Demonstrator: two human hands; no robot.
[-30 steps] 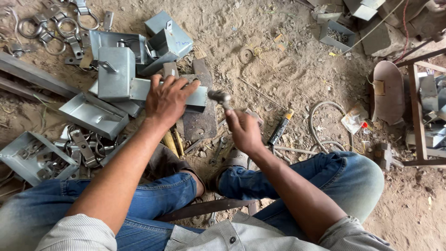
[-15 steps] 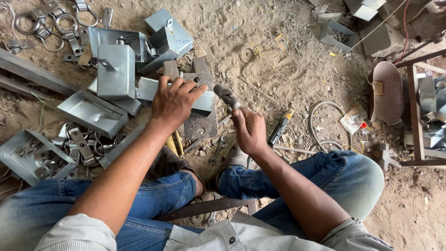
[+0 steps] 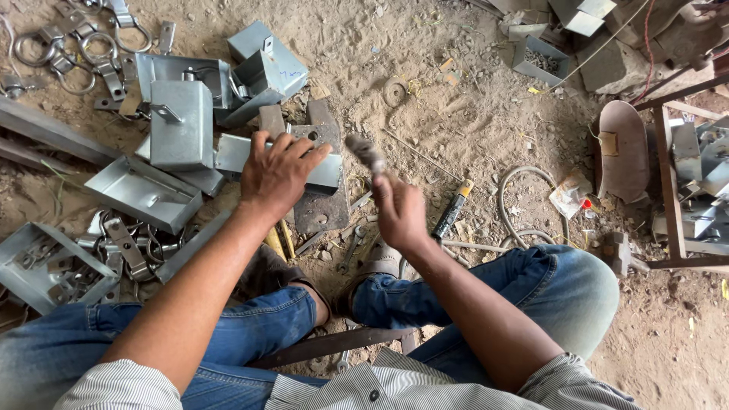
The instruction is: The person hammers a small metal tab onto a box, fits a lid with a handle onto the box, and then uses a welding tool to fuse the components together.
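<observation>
Right hand raised hammer higher off metal piece, head now blurred.

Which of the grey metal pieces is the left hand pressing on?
The flat metal piece on the dark plate, under the left hand; the other boxes lie untouched.

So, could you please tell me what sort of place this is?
Probably a small metal fabrication workshop with a dirt floor. Folded sheet-metal boxes and ring clamps lie scattered about, and the right hand holds a hammer while the left hand steadies a metal piece.
</observation>
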